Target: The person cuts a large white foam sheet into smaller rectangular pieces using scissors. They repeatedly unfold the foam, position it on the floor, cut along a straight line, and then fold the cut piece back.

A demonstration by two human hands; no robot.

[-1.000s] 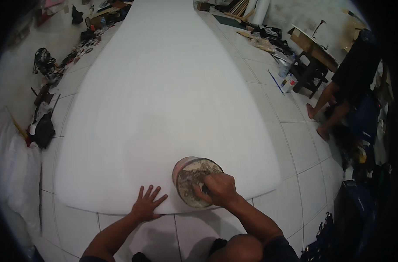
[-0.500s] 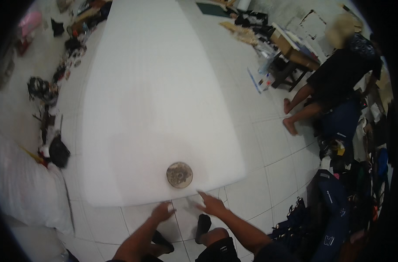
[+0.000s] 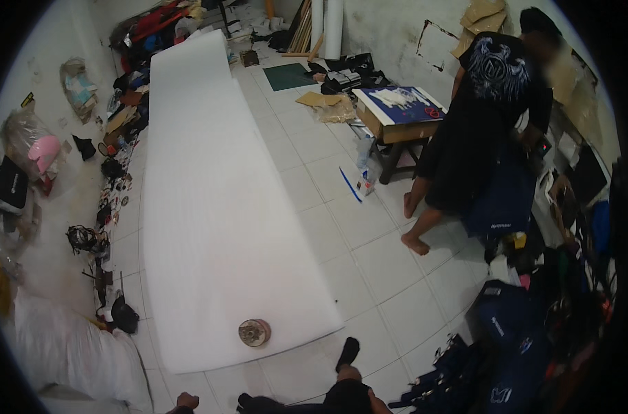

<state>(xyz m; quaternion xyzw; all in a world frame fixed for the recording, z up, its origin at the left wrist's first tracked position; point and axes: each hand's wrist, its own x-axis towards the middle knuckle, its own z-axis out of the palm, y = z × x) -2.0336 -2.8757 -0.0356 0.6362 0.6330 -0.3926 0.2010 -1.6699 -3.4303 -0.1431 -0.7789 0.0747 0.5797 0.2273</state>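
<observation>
A long white sheet of foam-like material (image 3: pixel 210 207) lies spread over the tiled floor in front of me. On its near end sits a round, squat, brownish-grey object (image 3: pixel 254 332) with a worn top; I cannot make out its kind. My left hand (image 3: pixel 187 400) is low at the bottom edge, left of my knees, with its fingers curled in and nothing visible in them. My right hand (image 3: pixel 378 403) is beside my right leg, mostly cut off by the lower edge, so its fingers are largely hidden. Neither hand touches the sheet or the round object.
At the right, another person (image 3: pixel 493 103) bends over dark blue bags (image 3: pixel 500 200). A low table (image 3: pixel 396 114) with a blue top and red-handled scissors stands beside them. Clutter lines the left wall, with a white sack (image 3: pixel 72 345) nearer me. More navy bags (image 3: pixel 507 345) lie at the near right.
My view has tipped up, showing more of the room. Both hands have drawn back from the sheet's near edge toward my body. The round object stays on the sheet.
</observation>
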